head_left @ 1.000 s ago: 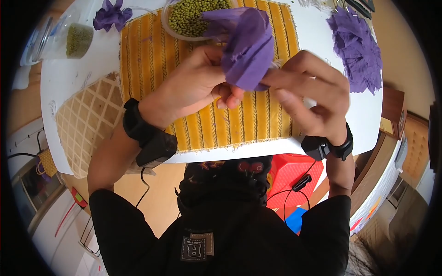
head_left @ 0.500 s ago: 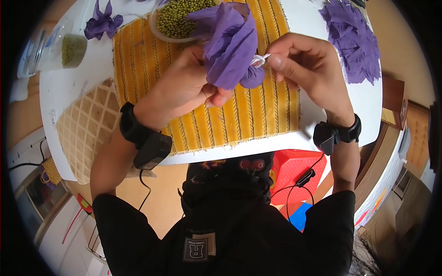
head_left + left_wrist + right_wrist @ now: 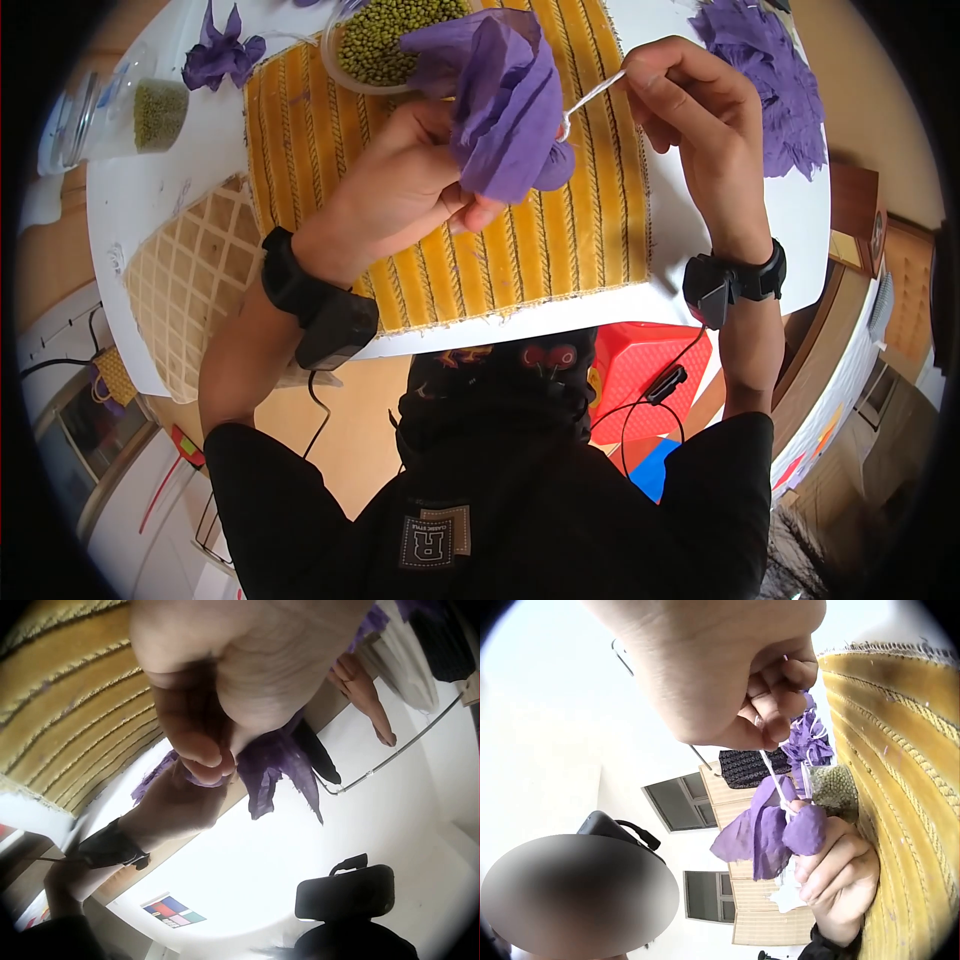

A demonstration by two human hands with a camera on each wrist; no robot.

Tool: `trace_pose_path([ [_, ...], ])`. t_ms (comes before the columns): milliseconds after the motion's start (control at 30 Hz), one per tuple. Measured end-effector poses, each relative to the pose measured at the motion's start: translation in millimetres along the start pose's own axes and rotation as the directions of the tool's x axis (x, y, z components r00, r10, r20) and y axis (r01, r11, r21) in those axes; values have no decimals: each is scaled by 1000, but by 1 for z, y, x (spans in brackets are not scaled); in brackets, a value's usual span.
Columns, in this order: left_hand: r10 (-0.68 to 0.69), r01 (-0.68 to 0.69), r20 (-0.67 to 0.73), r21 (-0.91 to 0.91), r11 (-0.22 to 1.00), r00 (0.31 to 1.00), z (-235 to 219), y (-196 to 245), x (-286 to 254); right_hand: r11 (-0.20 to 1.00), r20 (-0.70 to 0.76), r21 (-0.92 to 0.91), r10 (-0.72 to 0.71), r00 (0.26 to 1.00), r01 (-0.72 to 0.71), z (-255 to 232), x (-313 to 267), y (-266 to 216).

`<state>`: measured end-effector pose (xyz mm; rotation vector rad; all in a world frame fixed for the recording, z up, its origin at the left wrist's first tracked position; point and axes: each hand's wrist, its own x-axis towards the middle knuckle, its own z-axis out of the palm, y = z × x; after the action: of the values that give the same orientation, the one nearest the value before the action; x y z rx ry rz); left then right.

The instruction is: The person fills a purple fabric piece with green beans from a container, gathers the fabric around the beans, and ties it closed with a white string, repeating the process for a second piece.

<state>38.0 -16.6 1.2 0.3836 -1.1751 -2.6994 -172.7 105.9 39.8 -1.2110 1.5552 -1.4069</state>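
My left hand (image 3: 385, 190) grips a piece of purple cloth (image 3: 508, 110) gathered into a small round bundle with loose flaps fanning out. White string (image 3: 598, 92) circles the neck of the bundle. Up and to the right, my right hand (image 3: 705, 120) pinches the string's free end between thumb and fingertips, and the string runs straight between the two hands. In the right wrist view the rounded purple knob (image 3: 806, 831) bulges beside the left fingers, below the string. The left wrist view shows purple flaps (image 3: 262, 776) hanging past the left hand, whose palm hides most of the bundle.
Under the hands lies a yellow striped mat (image 3: 450, 260). A clear bowl (image 3: 333, 62) of green beans stands at its back edge. To the left are a tied purple bundle (image 3: 222, 55) and a clear jar (image 3: 115, 110) with beans; a purple cloth pile (image 3: 785, 110) lies right.
The right hand came away from the bundle, with the string appearing around its neck, then moved up and right, drawing the string out straight. The left hand keeps its grip on the cloth.
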Motion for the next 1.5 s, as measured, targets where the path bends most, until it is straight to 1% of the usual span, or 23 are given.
trace_pose_path([
  [133, -24, 24, 3, -1, 1000, 1000, 1, 1, 1, 1000, -40, 26, -14, 999, 15, 0, -1, -1],
  [200, -39, 41, 71, -25, 999, 997, 2, 4, 0, 1000, -66, -3, 2, 998, -2, -3, -1, -3],
  [233, -40, 42, 72, -24, 999, 997, 2, 3, 1, 1000, -68, -3, 1, 998, -1, -6, -1, 0],
  [300, -63, 65, -22, 115, 991, 998, 4, 1, 1, 997, -115, 35, -60, 992, 65, -13, 0, 6],
  [400, -62, 64, -13, 169, 983, 998, 6, 4, 2, 995, -151, 72, -56, 987, 68, -16, 1, 6],
  [433, -63, 64, -12, 170, 983, 998, 6, 5, 2, 995, -153, 72, -57, 987, 68, -17, 1, 7],
  [500, -65, 57, 61, 119, 991, 996, 7, 9, 1, 992, -181, 77, -85, 980, 100, -20, 3, 11],
  [600, -99, 86, 76, 152, 985, 992, 11, 14, 2, 989, -215, 76, -108, 971, 127, -18, 3, 13],
  [733, -87, 79, 67, 116, 990, 994, 12, 12, 1, 989, -222, 96, -85, 971, 109, -25, 5, 17],
  [800, -90, 80, 86, 121, 989, 992, 11, 11, 2, 988, -228, 63, -120, 966, 138, -24, 5, 19],
  [933, -81, 69, 93, 127, 989, 992, 10, 10, 2, 991, -231, 47, -109, 967, 123, -24, 6, 18],
  [1000, -106, 94, 116, 108, 990, 988, 7, 9, 3, 996, -190, 66, -53, 980, 66, -25, 6, 14],
  [1033, -110, 97, 117, 116, 989, 987, 7, 8, 2, 995, -196, 69, -56, 979, 71, -25, 7, 14],
  [1100, -123, 116, 50, 124, 985, 991, 8, 8, 1, 999, -160, -21, 27, 987, -30, -24, 12, 15],
  [1133, -137, 127, 58, 146, 981, 989, 10, 10, 1, 1000, -181, -10, 18, 983, -20, -23, 15, 12],
  [1200, -128, 132, -74, 60, 989, 989, 19, 12, 3, 983, -285, -7, 171, 943, -181, -21, 20, 2],
  [1233, -140, 145, -63, 86, 986, 988, 23, 13, 3, 988, -301, -13, 141, 943, -152, -21, 22, 3],
  [1300, -112, 136, -170, 140, 981, 979, 31, 14, 3, 993, -330, -4, 111, 937, -119, -22, 23, 7],
  [1400, -142, 179, -181, 210, 961, 973, 25, 12, -1, 996, -387, 12, 86, 918, -88, -23, 22, 7],
  [1433, -143, 182, -168, 249, 951, 975, 26, 15, -1, 999, -392, 2, -34, 919, 38, -26, 25, 15],
  [1467, -151, 187, -124, 382, 905, 981, 27, 18, -2, 987, -395, -17, -156, 905, 162, -29, 28, 22],
  [1500, -161, 181, -84, 504, 845, 983, 34, 22, -2, 983, -427, 13, -158, 891, 180, -31, 29, 25],
])
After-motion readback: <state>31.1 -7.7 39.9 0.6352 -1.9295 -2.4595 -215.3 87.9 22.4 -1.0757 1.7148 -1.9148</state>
